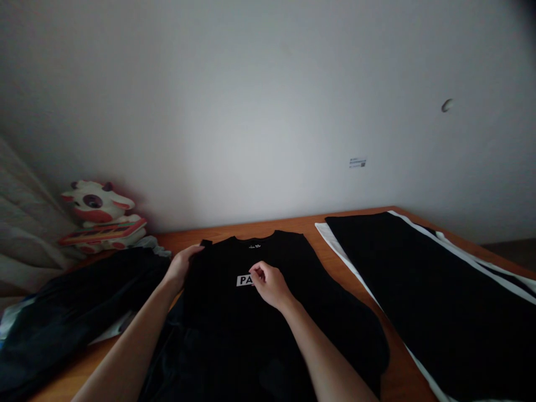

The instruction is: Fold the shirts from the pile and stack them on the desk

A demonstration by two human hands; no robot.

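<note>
Black T-shirt [234, 312] laid out on the table [337, 268], pinched at the far left edge by the left hand [181, 265]
Held between thumb and fingers there; above the chest, fingers of the right hand [270, 283] curled inward, cannot tell whether pinching cloth or only hovering; could skew or crease across the front if tugged unevenly; could bunch on the near side, where hard to tell one dark layer from another; could catch the black-and-white garment [419, 279] to the right if swung wide; readable on the white chest label [244, 280]: "PA", with the remainder behind the right hand; too small to read: white neckline print [254, 246] and wall sticker [358, 163] with a square code
</note>
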